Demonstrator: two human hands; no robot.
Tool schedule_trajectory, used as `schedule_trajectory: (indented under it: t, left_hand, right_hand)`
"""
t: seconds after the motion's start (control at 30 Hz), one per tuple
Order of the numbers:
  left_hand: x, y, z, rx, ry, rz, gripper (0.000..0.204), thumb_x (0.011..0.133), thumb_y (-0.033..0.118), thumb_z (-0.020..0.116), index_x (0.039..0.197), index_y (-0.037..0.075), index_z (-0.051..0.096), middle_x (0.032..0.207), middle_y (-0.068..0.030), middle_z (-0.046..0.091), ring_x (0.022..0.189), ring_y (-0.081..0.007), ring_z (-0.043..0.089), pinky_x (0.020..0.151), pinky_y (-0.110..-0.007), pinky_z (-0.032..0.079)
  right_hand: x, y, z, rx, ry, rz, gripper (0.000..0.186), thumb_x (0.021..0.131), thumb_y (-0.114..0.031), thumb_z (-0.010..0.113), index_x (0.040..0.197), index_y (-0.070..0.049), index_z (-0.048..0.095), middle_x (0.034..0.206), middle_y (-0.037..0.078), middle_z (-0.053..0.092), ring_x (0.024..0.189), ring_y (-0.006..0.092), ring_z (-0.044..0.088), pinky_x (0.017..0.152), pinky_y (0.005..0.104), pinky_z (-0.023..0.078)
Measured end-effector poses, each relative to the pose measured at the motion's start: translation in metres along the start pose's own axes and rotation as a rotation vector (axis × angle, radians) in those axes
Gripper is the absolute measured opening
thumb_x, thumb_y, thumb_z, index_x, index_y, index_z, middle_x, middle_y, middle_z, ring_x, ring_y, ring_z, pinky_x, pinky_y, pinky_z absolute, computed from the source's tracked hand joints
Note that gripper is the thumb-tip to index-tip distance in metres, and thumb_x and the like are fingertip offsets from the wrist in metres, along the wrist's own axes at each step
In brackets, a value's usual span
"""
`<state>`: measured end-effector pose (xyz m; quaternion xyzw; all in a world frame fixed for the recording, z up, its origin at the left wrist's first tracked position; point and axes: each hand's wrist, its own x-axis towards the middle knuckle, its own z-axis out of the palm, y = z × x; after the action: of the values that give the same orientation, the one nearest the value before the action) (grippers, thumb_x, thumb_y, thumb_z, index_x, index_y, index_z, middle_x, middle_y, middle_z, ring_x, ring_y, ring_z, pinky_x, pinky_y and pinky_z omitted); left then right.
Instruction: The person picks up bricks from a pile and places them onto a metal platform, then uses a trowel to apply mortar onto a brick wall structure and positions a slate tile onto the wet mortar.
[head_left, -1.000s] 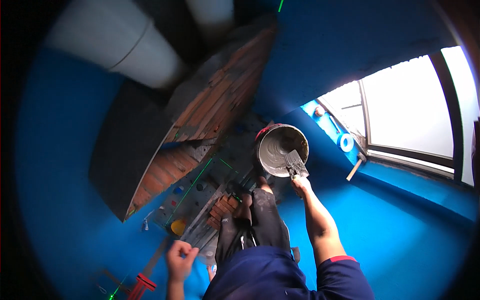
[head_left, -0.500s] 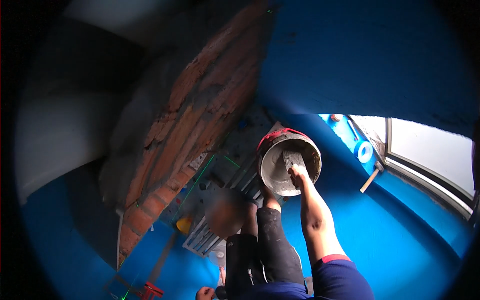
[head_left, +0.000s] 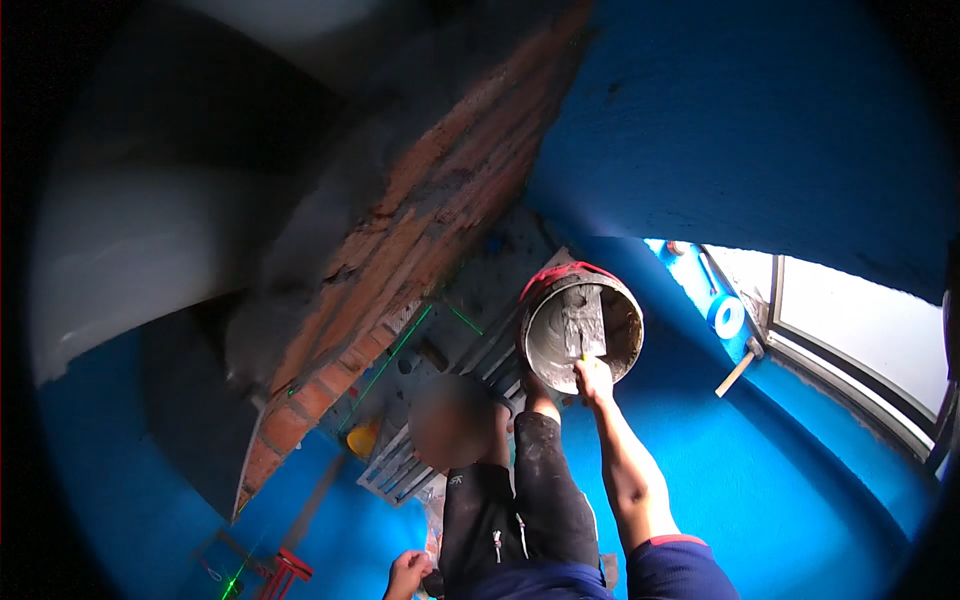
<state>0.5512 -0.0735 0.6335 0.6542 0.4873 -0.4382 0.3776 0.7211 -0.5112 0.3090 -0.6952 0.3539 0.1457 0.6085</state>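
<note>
At the lower edge the left hand (head_left: pixel 407 574) hangs loosely curled beside the dark trousers (head_left: pixel 520 500), holding nothing that can be made out. Further out, the right hand (head_left: pixel 593 378) is clenched on the handle of a trowel (head_left: pixel 582 322), whose flat blade lies inside the grey bucket (head_left: pixel 622 305) with the red rim, just past the person's foot. Beyond the bucket a brick wall (head_left: pixel 400 250) rises to the left, with blue walls (head_left: pixel 760 140) around and a window (head_left: pixel 860 330) to the right.
</note>
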Motion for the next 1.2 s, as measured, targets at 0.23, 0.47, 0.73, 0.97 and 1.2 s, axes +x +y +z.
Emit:
schedule_trajectory:
  t: [0.23, 0.47, 0.73, 0.97, 1.2]
  left_hand:
    - [0.04, -0.02, -0.008, -0.038, -0.14, 0.191, 0.018, 0.087, 0.017, 0.059, 0.095, 0.001, 0.058, 0.078, -0.0067, 0.064, 0.068, -0.0131, 0.06, 0.063, -0.026, 0.049]
    - [0.053, -0.019, -0.022, -0.103, -0.153, 0.259, 0.017, 0.087, 0.019, 0.059, 0.094, 0.003, 0.057, 0.08, -0.006, 0.063, 0.067, -0.0114, 0.058, 0.061, -0.024, 0.047]
    - [0.05, -0.082, -0.046, -0.229, -0.111, 0.316, 0.015, 0.085, 0.019, 0.062, 0.089, 0.005, 0.057, 0.075, -0.0025, 0.061, 0.062, -0.0085, 0.055, 0.057, -0.022, 0.045]
    - [0.049, -0.113, -0.039, -0.347, -0.101, 0.314, 0.015, 0.084, 0.016, 0.063, 0.088, 0.002, 0.057, 0.074, -0.0034, 0.06, 0.06, -0.009, 0.054, 0.056, -0.022, 0.045]
    - [0.058, -0.14, -0.029, -0.327, -0.047, 0.349, 0.018, 0.085, 0.019, 0.062, 0.088, 0.002, 0.058, 0.073, -0.0042, 0.061, 0.06, -0.0098, 0.056, 0.057, -0.024, 0.046]
  right_hand:
    - [-0.128, -0.089, -0.026, 0.268, -0.164, 0.236, 0.01, 0.083, -0.016, 0.056, 0.08, -0.007, 0.052, 0.052, 0.001, 0.046, 0.041, 0.0108, 0.043, 0.037, 0.0243, 0.035]
    - [-0.208, -0.202, 0.007, 0.613, -0.278, 0.112, 0.016, 0.083, -0.015, 0.053, 0.095, -0.004, 0.052, 0.067, 0.004, 0.054, 0.054, 0.0122, 0.05, 0.05, 0.024, 0.042]
    - [-0.247, -0.301, 0.057, 0.467, -0.411, -0.334, 0.013, 0.084, -0.017, 0.048, 0.088, -0.005, 0.046, 0.067, 0.002, 0.049, 0.056, 0.0096, 0.045, 0.051, 0.0234, 0.037]
    - [-0.295, -0.323, 0.089, 0.318, -0.614, -0.526, 0.034, 0.086, -0.027, 0.061, 0.102, -0.004, 0.043, 0.075, 0.003, 0.052, 0.06, 0.0092, 0.051, 0.053, 0.0218, 0.041]
    - [-0.304, -0.323, 0.123, -0.132, -0.397, -0.722, 0.025, 0.085, -0.015, 0.055, 0.101, -0.001, 0.044, 0.071, 0.01, 0.052, 0.061, 0.0196, 0.053, 0.055, 0.0316, 0.043]
